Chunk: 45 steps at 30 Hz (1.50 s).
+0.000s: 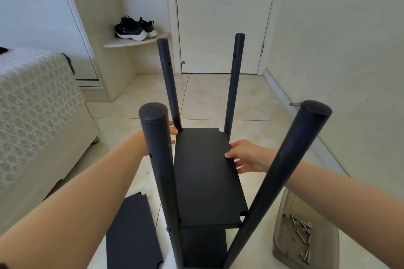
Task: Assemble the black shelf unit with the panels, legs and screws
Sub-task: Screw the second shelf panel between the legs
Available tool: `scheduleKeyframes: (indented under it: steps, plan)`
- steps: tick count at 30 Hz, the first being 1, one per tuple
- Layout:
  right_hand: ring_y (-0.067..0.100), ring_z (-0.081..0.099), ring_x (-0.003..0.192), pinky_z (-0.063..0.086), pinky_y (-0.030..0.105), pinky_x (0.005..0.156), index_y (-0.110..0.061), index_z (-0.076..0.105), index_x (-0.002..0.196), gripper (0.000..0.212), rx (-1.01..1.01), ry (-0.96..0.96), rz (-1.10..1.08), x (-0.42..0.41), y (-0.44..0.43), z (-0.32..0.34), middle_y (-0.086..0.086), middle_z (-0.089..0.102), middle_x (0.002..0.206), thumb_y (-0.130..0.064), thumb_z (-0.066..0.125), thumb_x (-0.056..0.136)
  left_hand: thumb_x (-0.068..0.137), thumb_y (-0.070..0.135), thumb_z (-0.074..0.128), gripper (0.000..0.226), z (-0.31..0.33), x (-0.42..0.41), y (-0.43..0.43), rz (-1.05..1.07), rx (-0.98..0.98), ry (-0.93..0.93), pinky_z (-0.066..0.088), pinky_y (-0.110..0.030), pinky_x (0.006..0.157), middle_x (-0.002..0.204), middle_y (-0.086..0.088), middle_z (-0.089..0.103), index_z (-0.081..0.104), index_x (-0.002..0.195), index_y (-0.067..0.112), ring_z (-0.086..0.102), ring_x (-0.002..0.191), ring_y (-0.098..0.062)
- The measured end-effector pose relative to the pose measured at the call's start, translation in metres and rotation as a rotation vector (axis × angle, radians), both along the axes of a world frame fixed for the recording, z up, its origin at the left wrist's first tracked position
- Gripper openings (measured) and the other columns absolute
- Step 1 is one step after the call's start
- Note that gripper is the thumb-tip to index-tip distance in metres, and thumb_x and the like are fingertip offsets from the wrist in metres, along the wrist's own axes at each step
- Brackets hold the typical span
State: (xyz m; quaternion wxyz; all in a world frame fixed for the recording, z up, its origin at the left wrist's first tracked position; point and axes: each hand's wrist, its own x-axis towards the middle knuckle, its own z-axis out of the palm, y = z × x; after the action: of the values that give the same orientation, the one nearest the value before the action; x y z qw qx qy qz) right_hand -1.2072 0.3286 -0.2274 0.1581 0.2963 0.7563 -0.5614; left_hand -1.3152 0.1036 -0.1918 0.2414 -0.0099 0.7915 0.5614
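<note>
Four matte black cylindrical legs stand upright with flat round tops: the near left leg [154, 159], the near right leg [284, 170], the far left leg [169, 81] and the far right leg [235, 81]. Small side holes show on three of them.

Three flat black rectangular panels with notched corners are in view. The upper panel [207, 179] sits level among the four legs, its corner notches against them. A lower panel [203, 244] lies directly beneath it at the base of the near legs. A loose panel [131, 231] rests on the glossy beige tiled floor [207, 98] at near left.

The right hand [249, 156] holds the upper panel's right edge, thumb laid on top and fingers spread loosely along and below it. The left hand [174, 131] is mostly hidden behind the near left leg; its fingertips show at the panel's far left corner, and I cannot tell whether they grip.

At near right, a translucent grey plastic tray [284, 214] holds slim silver screws [301, 229], too jumbled to count. Two black trainers with white soles [135, 29] sit on a far curved shelf.
</note>
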Motion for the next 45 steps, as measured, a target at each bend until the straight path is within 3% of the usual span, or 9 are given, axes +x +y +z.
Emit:
scheduleKeyframes:
  steps: [3, 9, 13, 16, 21, 31, 38, 42, 45]
  plan:
    - [0.038, 0.057, 0.120, 0.048, 0.051, 0.101, 0.000, 0.047, 0.135, 0.037, 0.005, -0.023, -0.003, 0.001, -0.002, 0.004, 0.018, 0.054, 0.136, -0.008, 0.053, 0.099, 0.103, 0.010, 0.051, 0.023, 0.010, 0.007, -0.008, -0.075, 0.017, 0.030, 0.061, -0.034, 0.072, 0.111, -0.004, 0.067, 0.058, 0.126, 0.010, 0.069, 0.099, -0.027]
    - [0.037, 0.058, 0.118, 0.048, 0.050, 0.101, -0.001, 0.051, 0.127, 0.031, -0.027, -0.023, -0.009, 0.020, -0.002, 0.019, 0.016, 0.054, 0.133, -0.012, 0.054, 0.099, 0.084, -0.002, 0.070, 0.022, 0.037, 0.054, -0.038, -0.204, -0.211, 0.157, 0.059, -0.042, 0.083, 0.112, -0.023, 0.065, 0.063, 0.104, 0.002, 0.066, 0.104, -0.037]
    - [0.027, 0.065, 0.088, 0.057, 0.038, 0.079, 0.001, 0.061, 0.108, 0.017, -0.055, 0.056, -0.007, 0.050, 0.004, 0.042, 0.016, 0.063, 0.118, -0.011, 0.056, 0.098, 0.095, 0.000, 0.058, 0.014, 0.047, 0.088, -0.057, -0.286, -0.416, 0.129, 0.059, -0.033, 0.075, 0.097, -0.005, 0.068, 0.063, 0.107, 0.007, 0.070, 0.079, -0.018]
    - [0.035, 0.059, 0.109, 0.050, 0.042, 0.089, -0.004, 0.056, 0.118, 0.020, -0.078, 0.145, 0.063, 0.084, 0.006, 0.063, 0.015, 0.059, 0.121, -0.009, 0.046, 0.102, 0.097, 0.006, 0.056, 0.014, 0.054, 0.110, -0.068, -0.386, -0.581, 0.026, 0.062, -0.037, 0.080, 0.091, -0.007, 0.077, 0.065, 0.108, 0.009, 0.076, 0.081, -0.025]
    - [0.023, 0.069, 0.099, 0.058, 0.041, 0.088, -0.012, 0.066, 0.112, 0.021, 0.184, 0.147, 0.267, 0.126, 0.005, 0.065, 0.007, 0.068, 0.112, -0.003, 0.056, 0.096, 0.098, 0.011, 0.056, 0.016, 0.057, 0.146, -0.076, -0.450, -0.710, -0.019, 0.062, -0.031, 0.074, 0.092, -0.006, 0.078, 0.065, 0.111, 0.008, 0.076, 0.085, -0.025]
    - [0.008, 0.061, 0.101, 0.054, 0.026, 0.086, -0.016, 0.052, 0.131, 0.040, 0.436, 0.238, 0.543, 0.190, -0.018, 0.087, -0.004, 0.061, 0.119, -0.006, 0.059, 0.093, 0.098, 0.026, 0.060, 0.022, 0.026, 0.219, -0.056, -0.442, -0.475, -0.174, 0.060, -0.035, 0.087, 0.097, -0.004, 0.078, 0.065, 0.110, 0.008, 0.076, 0.088, -0.020]
    - [0.013, 0.064, 0.107, 0.052, 0.027, 0.088, -0.025, 0.048, 0.135, 0.042, 0.482, 0.407, 0.453, 0.199, -0.015, 0.077, -0.002, 0.065, 0.119, -0.026, 0.061, 0.094, 0.098, 0.032, 0.062, 0.051, -0.039, 0.270, 0.012, -0.154, 0.202, -0.387, 0.040, -0.042, 0.112, 0.139, -0.009, 0.056, 0.047, 0.141, 0.009, 0.051, 0.132, -0.029]
    - [0.011, 0.066, 0.099, 0.053, 0.026, 0.087, -0.029, 0.052, 0.130, 0.035, 0.474, 0.478, 0.409, 0.195, -0.017, 0.076, -0.004, 0.065, 0.118, -0.023, 0.058, 0.096, 0.097, 0.033, 0.063, 0.047, -0.063, 0.278, 0.041, 0.097, 0.449, -0.393, 0.036, -0.038, 0.112, 0.103, 0.006, 0.058, 0.049, 0.138, 0.013, 0.056, 0.113, -0.018]
    - [0.012, 0.068, 0.096, 0.054, 0.034, 0.092, -0.030, 0.052, 0.128, 0.033, 0.472, 0.490, 0.412, 0.192, -0.018, 0.073, -0.005, 0.065, 0.117, -0.024, 0.058, 0.096, 0.098, 0.032, 0.062, 0.055, -0.075, 0.271, 0.046, 0.214, 0.576, -0.366, 0.030, -0.040, 0.118, 0.123, 0.007, 0.056, 0.042, 0.146, 0.016, 0.045, 0.135, -0.021]
